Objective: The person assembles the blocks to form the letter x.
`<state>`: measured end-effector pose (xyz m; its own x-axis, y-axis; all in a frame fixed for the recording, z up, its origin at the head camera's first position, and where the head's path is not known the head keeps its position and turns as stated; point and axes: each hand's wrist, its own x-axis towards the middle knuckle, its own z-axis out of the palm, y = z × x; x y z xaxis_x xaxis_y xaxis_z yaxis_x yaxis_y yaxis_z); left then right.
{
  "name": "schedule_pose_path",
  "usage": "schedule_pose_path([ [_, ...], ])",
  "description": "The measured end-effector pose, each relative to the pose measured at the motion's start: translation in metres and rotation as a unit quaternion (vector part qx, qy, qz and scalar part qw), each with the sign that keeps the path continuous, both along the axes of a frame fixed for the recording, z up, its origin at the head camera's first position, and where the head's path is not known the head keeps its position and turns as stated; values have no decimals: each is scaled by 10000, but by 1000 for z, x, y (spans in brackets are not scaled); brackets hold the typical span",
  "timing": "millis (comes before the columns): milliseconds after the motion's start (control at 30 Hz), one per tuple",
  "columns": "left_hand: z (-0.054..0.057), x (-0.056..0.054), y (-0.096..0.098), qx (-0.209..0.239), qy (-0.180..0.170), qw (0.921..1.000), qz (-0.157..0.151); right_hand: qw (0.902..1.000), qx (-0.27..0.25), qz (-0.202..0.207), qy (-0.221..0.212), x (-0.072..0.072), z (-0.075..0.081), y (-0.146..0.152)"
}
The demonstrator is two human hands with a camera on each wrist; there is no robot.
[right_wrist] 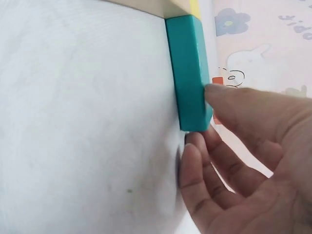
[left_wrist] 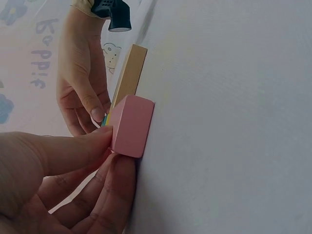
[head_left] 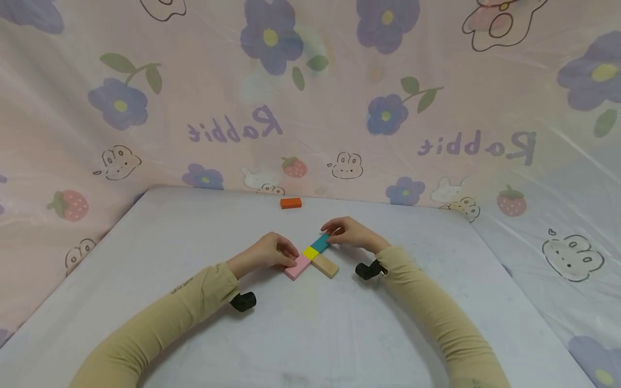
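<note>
Pink block (head_left: 297, 268), yellow block (head_left: 310, 253) and teal block (head_left: 320, 244) lie end to end in a slanting row on the white table. A plain wooden block (head_left: 325, 266) branches off beside the yellow one, toward the near right. My left hand (head_left: 266, 251) pinches the near end of the pink block, thumb on its upper edge and fingers at its end face in the left wrist view. At the far end, my right hand (head_left: 353, 236) holds the teal block (right_wrist: 187, 73), thumb on its top edge and fingertips at its end.
An orange-red block (head_left: 291, 203) lies apart near the back edge of the white-covered table (head_left: 310, 334). Behind stands a pink curtain (head_left: 320, 91) with flowers and rabbits. A black wrist camera (head_left: 243, 302) hangs under the left sleeve, another (head_left: 368, 270) under the right.
</note>
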<state>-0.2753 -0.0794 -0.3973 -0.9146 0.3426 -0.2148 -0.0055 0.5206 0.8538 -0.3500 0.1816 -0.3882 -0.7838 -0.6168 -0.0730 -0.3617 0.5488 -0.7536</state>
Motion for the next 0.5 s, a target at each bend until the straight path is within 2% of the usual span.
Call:
schedule_pose_path([
  [167,3,1,1,-1,31,10000,4,10000,-41,-2,-13,3,4,-1],
  [500,3,3,3,-16,-61,9998,201,9998,-69,-99,-136,2,-2,-1],
])
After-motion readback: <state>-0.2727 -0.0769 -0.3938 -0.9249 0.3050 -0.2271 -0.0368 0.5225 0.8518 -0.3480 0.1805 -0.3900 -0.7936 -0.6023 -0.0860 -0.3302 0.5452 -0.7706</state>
